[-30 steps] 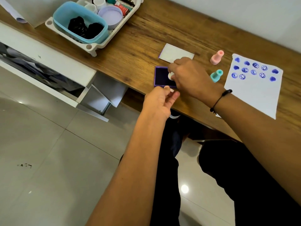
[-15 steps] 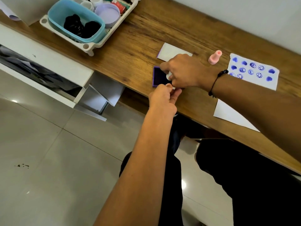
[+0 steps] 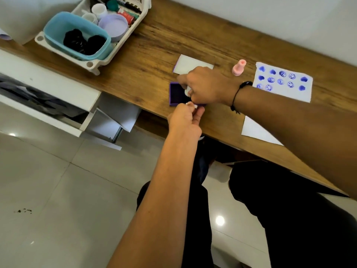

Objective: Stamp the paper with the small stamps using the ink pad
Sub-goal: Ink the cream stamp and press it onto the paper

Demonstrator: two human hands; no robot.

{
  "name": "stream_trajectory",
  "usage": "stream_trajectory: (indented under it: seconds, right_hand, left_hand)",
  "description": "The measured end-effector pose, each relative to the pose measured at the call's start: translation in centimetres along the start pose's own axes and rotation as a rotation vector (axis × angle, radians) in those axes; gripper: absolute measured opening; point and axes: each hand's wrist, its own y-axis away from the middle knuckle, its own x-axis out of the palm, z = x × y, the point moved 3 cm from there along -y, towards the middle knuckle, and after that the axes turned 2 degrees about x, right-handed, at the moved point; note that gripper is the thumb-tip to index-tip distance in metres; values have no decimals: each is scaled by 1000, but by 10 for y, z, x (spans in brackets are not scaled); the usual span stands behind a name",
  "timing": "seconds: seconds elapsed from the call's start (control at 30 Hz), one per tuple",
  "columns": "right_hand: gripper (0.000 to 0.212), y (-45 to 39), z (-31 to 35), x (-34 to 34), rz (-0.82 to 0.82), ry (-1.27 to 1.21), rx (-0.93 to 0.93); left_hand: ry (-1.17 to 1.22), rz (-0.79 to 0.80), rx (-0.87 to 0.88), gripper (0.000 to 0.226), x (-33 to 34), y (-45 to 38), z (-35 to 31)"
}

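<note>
Near the front edge of the wooden desk (image 3: pixel 146 60), the purple ink pad (image 3: pixel 176 93) is lying open, and both hands are working right at it. The right hand (image 3: pixel 207 87) is closing around a small white stamp (image 3: pixel 187 91), pressing it down onto the pad's near right side. The left hand (image 3: pixel 184 118) is pinching the pad's front rim between thumb and fingertips, seemingly steadying it. The paper (image 3: pixel 284 82), already carrying rows of blue marks, is lying well off to the right, past a pink stamp (image 3: pixel 239 67) standing upright. So the inked stamp is likely heading rightward next, and the right hand is the nearer one for that.
</note>
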Motion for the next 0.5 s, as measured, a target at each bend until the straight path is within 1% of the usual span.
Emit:
stream_trajectory:
  seconds: [0.03,0.07,0.13,0.2,0.23,0.27,0.37,0.43,0.5]
  right_hand:
    - [10,6,0,-2,-45,-34,28]
    - [12,14,-3,-4,-126,-83,71]
    - [21,39,-14,-11,-363,-237,189]
    - [20,71,-34,-16,-552,-384,319]
    - [19,88,-48,-15,-602,-431,392]
    - [17,106,-63,-12,-627,-471,468]
    - [16,147,-107,4,-645,-596,661]
    - [17,161,-128,14,-648,-623,723]
    - [17,166,-144,21,-658,-616,734]
  left_hand:
    - [1,5,8,37,0,1,2]
    - [5,16,13,35,0,1,6]
    - [8,50,32,31,2,0,11]
    - [-16,124,39,24,10,3,17]
    - [-40,178,31,16,18,7,22]
    - [-60,236,8,7,27,12,29]
    - [-165,370,-46,12,55,23,57]
    - [-237,425,-62,14,72,26,78]
    - [-295,449,-60,14,84,24,94]
